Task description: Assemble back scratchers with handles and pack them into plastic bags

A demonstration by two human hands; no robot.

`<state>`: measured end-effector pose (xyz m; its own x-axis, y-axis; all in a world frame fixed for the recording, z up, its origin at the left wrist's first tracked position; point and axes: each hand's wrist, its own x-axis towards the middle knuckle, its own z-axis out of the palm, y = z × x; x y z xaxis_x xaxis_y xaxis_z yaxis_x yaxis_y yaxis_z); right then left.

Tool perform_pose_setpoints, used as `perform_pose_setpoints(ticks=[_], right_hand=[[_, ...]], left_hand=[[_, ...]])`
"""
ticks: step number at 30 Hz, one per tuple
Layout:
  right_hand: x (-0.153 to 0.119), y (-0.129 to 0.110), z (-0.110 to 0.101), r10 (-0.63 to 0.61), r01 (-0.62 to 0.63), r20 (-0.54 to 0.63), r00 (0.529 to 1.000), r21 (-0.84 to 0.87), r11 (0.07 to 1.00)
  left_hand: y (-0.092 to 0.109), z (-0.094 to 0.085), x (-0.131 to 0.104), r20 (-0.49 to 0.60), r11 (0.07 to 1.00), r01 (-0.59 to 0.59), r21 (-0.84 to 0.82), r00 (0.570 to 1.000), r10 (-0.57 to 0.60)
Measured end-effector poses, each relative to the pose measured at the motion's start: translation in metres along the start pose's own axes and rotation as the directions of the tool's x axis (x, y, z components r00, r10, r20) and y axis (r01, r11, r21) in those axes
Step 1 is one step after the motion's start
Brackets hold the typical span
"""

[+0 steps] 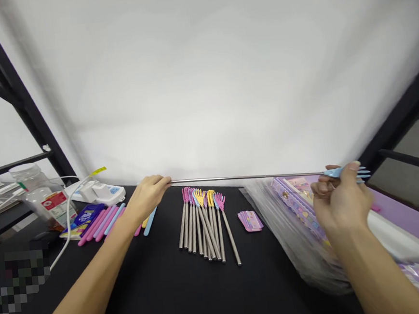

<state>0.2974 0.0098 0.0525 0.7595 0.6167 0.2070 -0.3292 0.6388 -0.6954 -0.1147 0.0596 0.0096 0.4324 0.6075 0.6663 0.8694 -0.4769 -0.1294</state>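
A telescopic back scratcher (240,177) with a thin metal rod and a light blue claw head is stretched out level above the table. My left hand (150,193) is closed around its left end, and the fingers hide that end. At the claw end, my right hand (343,195) grips the blue head, whose prongs stick out to the right. Below the rod lies a row of several back scratchers (204,230) with pink, yellow, blue and purple heads and short metal shafts. Pink, purple, blue and yellow handle sleeves (102,222) lie near my left forearm, which covers some of them.
Small pink cards (250,220) lie right of the row. Clear plastic bags (289,247) and a purple printed box (413,208) are at the right. A jar (42,199), a power strip (101,192) and a white cable (68,221) stand left. Black frame bars (19,99) rise at the sides.
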Motion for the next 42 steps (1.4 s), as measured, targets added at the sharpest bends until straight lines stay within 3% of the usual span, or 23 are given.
perform_pose_setpoints(ticks=[3, 6, 8, 9, 11, 15, 18, 20, 24, 29, 31, 34, 38, 42], right_hand=[[-0.006, 0.008, 0.002, -0.013, 0.014, 0.056, 0.998, -0.018, 1.000], [-0.038, 0.026, 0.013, 0.040, -0.021, 0.196, 0.980, -0.098, 0.995], [-0.067, 0.040, 0.023, 0.171, -0.076, 0.400, 0.900, -0.242, 0.967], [-0.080, 0.047, 0.028, 0.251, -0.087, 0.516, 0.819, -0.321, 0.943], [-0.100, 0.057, 0.033, 0.286, -0.058, 0.625, 0.727, -0.358, 0.932], [-0.112, 0.068, 0.031, 0.337, -0.100, 0.694, 0.636, -0.358, 0.928], [-0.116, 0.070, 0.029, 0.395, -0.198, 0.706, 0.588, -0.348, 0.916], [-0.119, 0.069, 0.030, 0.408, -0.253, 0.666, 0.624, -0.322, 0.912], [-0.112, 0.065, 0.033, 0.421, -0.272, 0.574, 0.702, -0.331, 0.904], [-0.079, 0.056, 0.030, 0.350, -0.314, 0.337, 0.874, -0.159, 0.936], [-0.070, 0.050, 0.032, 0.337, -0.321, 0.300, 0.892, -0.104, 0.941], [-0.064, 0.041, 0.042, 0.267, -0.261, 0.356, 0.895, -0.066, 0.963], [-0.059, 0.030, 0.066, 0.112, -0.103, 0.395, 0.912, -0.045, 0.994], [-0.047, 0.017, 0.086, 0.011, -0.025, 0.368, 0.930, 0.033, 0.999]], left_hand=[[0.011, 0.003, 0.003, -0.061, 0.999, -0.039, -0.014, 0.997, 0.038], [0.048, 0.004, 0.011, -0.070, 0.992, -0.097, -0.075, 0.993, 0.092], [0.082, 0.002, 0.018, -0.004, 0.970, -0.153, -0.190, 0.988, 0.155], [0.098, -0.001, 0.021, 0.040, 0.950, -0.155, -0.272, 0.984, 0.172], [0.121, -0.011, 0.025, 0.120, 0.886, -0.054, -0.460, 0.985, 0.122], [0.132, -0.032, 0.029, 0.364, 0.659, 0.193, -0.727, 0.922, 0.133], [0.130, -0.036, 0.029, 0.365, 0.534, 0.224, -0.815, 0.915, 0.173], [0.130, -0.033, 0.028, 0.335, 0.558, 0.205, -0.804, 0.932, 0.139], [0.123, -0.017, 0.023, 0.298, 0.713, 0.136, -0.688, 0.949, 0.106], [0.092, 0.008, 0.016, 0.086, 0.921, -0.032, -0.389, 0.994, 0.071], [0.084, 0.014, 0.015, 0.024, 0.968, -0.065, -0.241, 0.997, 0.073], [0.087, 0.018, 0.015, 0.007, 0.982, -0.140, -0.130, 0.990, 0.142], [0.092, 0.012, 0.014, -0.080, 0.977, -0.156, -0.145, 0.986, 0.146], [0.083, 0.007, 0.010, -0.112, 0.977, -0.104, -0.185, 0.990, 0.084]])
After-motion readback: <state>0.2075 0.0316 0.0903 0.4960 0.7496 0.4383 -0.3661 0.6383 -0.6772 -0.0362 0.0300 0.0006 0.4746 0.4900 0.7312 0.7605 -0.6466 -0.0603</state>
